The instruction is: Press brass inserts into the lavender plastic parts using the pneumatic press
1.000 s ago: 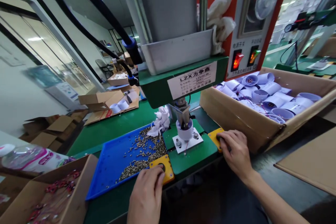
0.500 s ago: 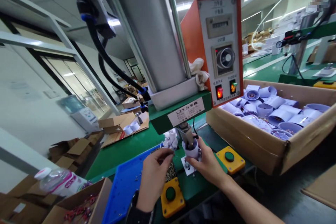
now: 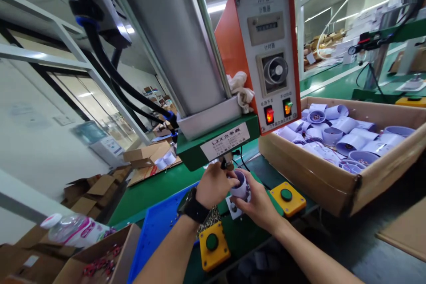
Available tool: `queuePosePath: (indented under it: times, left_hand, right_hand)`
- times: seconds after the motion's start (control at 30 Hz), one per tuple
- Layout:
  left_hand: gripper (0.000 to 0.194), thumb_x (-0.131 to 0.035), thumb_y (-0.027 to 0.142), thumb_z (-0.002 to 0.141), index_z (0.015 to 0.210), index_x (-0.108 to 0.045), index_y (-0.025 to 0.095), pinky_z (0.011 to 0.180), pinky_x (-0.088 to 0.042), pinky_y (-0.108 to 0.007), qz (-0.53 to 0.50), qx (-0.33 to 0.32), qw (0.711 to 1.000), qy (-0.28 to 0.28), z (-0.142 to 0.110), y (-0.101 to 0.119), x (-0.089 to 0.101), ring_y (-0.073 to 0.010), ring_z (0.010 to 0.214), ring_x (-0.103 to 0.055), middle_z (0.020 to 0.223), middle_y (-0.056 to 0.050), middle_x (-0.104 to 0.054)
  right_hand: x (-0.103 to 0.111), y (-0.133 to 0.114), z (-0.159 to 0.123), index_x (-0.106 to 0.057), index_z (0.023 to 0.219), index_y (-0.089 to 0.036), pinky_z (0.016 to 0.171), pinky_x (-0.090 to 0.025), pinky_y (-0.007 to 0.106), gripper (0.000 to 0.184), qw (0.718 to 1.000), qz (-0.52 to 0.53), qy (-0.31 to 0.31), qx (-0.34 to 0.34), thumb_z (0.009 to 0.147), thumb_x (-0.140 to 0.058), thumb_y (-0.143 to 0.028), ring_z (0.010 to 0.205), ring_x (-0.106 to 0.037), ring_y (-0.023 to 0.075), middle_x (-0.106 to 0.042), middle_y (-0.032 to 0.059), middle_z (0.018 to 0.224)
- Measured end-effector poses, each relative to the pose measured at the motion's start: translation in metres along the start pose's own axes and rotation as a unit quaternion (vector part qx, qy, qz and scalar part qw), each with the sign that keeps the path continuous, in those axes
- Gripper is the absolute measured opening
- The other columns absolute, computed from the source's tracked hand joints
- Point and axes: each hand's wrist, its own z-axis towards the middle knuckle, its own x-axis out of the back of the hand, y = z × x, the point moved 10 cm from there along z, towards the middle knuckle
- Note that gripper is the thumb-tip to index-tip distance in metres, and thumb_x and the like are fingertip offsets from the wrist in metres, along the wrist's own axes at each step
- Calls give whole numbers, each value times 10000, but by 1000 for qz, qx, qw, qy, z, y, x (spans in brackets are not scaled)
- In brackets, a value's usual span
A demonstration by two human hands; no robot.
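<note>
Cup (image 3: 240, 190) sitting below press (image 3: 218, 146), six o'clock. Right hand (image 3: 261, 204) clasping it from four o'clock, left hand (image 3: 215, 186) touching it at ten (pinching anything? can't tell). Cups (image 3: 353, 142) filling box (image 3: 308, 177), two o'clock; this one seemingly unfinished.

Yellow square boxes (image 3: 215, 246) are flanking free room at the green worktop's (image 3: 133, 204) near edge; a green metal block (image 3: 195, 156) is overhanging.

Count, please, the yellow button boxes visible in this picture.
3: one yellow button box below the left hand, a second right of the right hand, a third at the far right edge, behind the carton. More may be hidden.
</note>
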Motion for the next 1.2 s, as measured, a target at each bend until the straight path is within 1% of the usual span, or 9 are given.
queuePosePath:
  times: [0.17, 0.3, 0.37, 0.47, 0.6, 0.7, 0.93, 1.1, 1.2]
  left_hand:
    - [76, -661, 248, 709, 699, -693, 179, 762, -443, -282, 4, -16, 1000, -8, 8, 3, -8, -154, 750, -605, 724, -1, -685]
    - [116, -662, 272, 739, 798, -710, 185, 744, -465, -266, -32, -9, 999, -4, -1, 6, -4, -143, 752, -618, 777, 0, -703]
    - [191, -611, 321, 811, 938, -695, 205, 787, -480, -289, -40, 9, 998, 43, -23, 0, 4, -151, 811, -624, 880, -5, -710]
    - [224, -521, 311, 892, 1049, -647, 212, 901, -475, -377, -4, 40, 990, 137, -78, -16, 4, -197, 978, -596, 1033, -31, -685]
    - [255, -485, 229, 907, 1135, -598, 240, 899, -503, -414, 43, 58, 989, 126, -142, -39, -45, -206, 1012, -573, 1079, -26, -663]
    - [311, -496, 217, 895, 1198, -566, 235, 892, -527, -427, 71, 57, 987, 131, -166, -47, -71, -218, 1024, -580, 1103, -42, -651]
    - [302, -484, 211, 892, 1183, -560, 231, 873, -537, -455, 90, 75, 982, 145, -167, -51, -82, -234, 987, -603, 1065, -47, -656]
    - [270, -471, 219, 898, 1145, -579, 239, 846, -536, -440, 61, 93, 984, 140, -167, -53, -80, -231, 967, -612, 1035, -45, -665]
    - [239, -426, 246, 924, 1072, -614, 242, 870, -519, -383, 9, 114, 987, 117, -160, -70, -72, -198, 964, -616, 1023, -35, -675]
  right_hand:
    - [1, -1, 0, -430, 1299, -239, 901, -489, 329, 606, 1000, -25, -9, 8, 735, -651, -204, 1042, -615, 202, -621, 61, 1202]
    - [12, -2, -5, -442, 1319, -218, 920, -466, 393, 626, 985, -162, -48, 44, 744, -688, -247, 1085, -580, 252, -623, 92, 1203]
    - [32, 1, -14, -519, 1257, -213, 911, -453, 427, 508, 961, -263, -45, 68, 779, -675, -286, 1072, -573, 275, -639, 96, 1166]
    - [73, 12, -35, -616, 1107, -222, 879, -438, 439, 269, 924, -375, 1, 77, 861, -588, -327, 978, -584, 264, -670, 73, 1044]
    - [96, 22, -62, -634, 1023, -219, 863, -434, 416, 176, 905, -408, 38, 114, 899, -523, -278, 929, -569, 234, -659, 58, 987]
    - [99, 23, -73, -632, 990, -194, 874, -434, 417, 162, 894, -417, 82, 141, 898, -528, -278, 937, -555, 234, -646, 76, 991]
    - [103, 27, -77, -627, 865, -196, 879, -423, 434, 137, 866, -454, 143, 156, 904, -530, -285, 839, -557, 221, -648, 45, 802]
    - [102, 28, -78, -623, 854, -186, 862, -432, 422, 183, 867, -451, 146, 155, 914, -510, -316, 819, -568, 221, -644, 55, 788]
    - [104, 29, -79, -625, 854, -187, 850, -432, 420, 215, 872, -441, 150, 150, 917, -498, -348, 811, -570, 225, -647, 58, 791]
